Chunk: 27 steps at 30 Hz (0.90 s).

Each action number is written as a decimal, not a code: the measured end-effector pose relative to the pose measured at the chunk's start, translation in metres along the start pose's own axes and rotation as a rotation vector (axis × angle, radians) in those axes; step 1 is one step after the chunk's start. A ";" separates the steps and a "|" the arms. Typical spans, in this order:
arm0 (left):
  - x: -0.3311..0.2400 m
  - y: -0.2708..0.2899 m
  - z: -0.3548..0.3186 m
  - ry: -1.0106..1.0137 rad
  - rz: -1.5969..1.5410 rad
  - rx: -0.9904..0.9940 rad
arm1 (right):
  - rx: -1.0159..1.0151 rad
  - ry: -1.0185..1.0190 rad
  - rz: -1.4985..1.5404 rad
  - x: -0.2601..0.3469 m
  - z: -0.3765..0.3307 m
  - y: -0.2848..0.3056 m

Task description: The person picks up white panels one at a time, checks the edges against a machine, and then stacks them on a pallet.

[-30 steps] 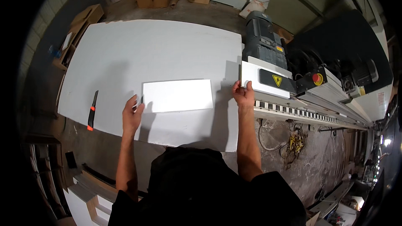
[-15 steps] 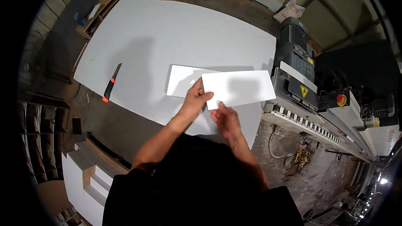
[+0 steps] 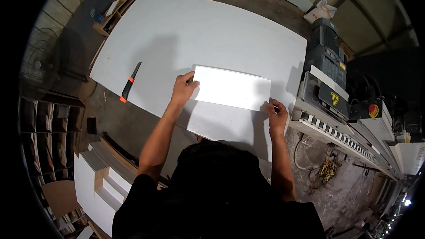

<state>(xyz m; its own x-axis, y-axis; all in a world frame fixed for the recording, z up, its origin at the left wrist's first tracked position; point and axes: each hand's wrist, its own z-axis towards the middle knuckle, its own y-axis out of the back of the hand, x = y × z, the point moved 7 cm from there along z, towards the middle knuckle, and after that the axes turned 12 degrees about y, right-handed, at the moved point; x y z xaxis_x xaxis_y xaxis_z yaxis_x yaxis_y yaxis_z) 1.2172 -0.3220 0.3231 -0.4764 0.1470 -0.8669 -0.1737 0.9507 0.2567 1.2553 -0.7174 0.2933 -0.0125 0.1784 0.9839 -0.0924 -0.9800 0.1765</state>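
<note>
A white rectangular board (image 3: 234, 88) lies level at the near right part of a large white tabletop (image 3: 212, 31). My left hand (image 3: 182, 89) is closed on its left end, the thumb on the upper face. At the near right corner, my right hand (image 3: 277, 116) pinches the board with bent fingers. Only one board shows clearly; whether a second one sits directly beneath it, I cannot tell. Left of my hands, a utility knife (image 3: 129, 84) with a black and orange handle rests near the table's left front edge, its blade pointing away.
Along the table's right side stands a machine with a grey motor (image 3: 327, 42), a toothed rail (image 3: 327, 129) and a red stop button (image 3: 373, 110). White panels (image 3: 95, 190) are stacked at the lower left, beside a dark shelf rack (image 3: 51, 137). Yellow cables (image 3: 328, 168) lie on the floor.
The upper board has moved left over the lower one, which no longer shows separately. My hands have spread apart to the board's two ends. The view has shifted slightly.
</note>
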 end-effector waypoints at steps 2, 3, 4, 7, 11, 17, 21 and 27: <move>0.012 0.004 0.009 0.039 -0.030 -0.086 | 0.022 0.024 -0.105 -0.005 0.010 -0.002; 0.012 0.006 0.009 0.060 -0.046 -0.126 | 0.064 -0.017 -0.076 -0.001 0.014 -0.009; 0.014 0.003 0.011 0.113 -0.084 -0.074 | 0.108 -0.057 -0.048 0.003 0.019 -0.016; 0.012 -0.009 0.015 0.229 -0.172 0.060 | 0.305 -0.181 -0.122 0.003 0.040 -0.034; 0.002 -0.017 0.015 0.285 -0.226 0.104 | 0.346 -0.147 -0.168 0.012 0.051 -0.049; 0.005 -0.003 0.009 0.072 -0.159 -0.070 | 0.348 -0.074 -0.025 0.031 0.046 -0.052; 0.000 0.001 -0.036 -0.184 -0.082 -0.269 | 0.138 0.226 -0.051 0.062 0.020 -0.036; 0.006 0.004 -0.059 -0.260 -0.106 -0.273 | 0.195 0.178 0.191 0.035 0.009 -0.042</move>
<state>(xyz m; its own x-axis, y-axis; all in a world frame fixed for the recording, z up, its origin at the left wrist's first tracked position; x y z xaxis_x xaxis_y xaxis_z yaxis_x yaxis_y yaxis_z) 1.1625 -0.3334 0.3438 -0.2150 0.1491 -0.9652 -0.4500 0.8620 0.2334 1.2675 -0.6712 0.3202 -0.1871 -0.0147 0.9822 0.1207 -0.9927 0.0082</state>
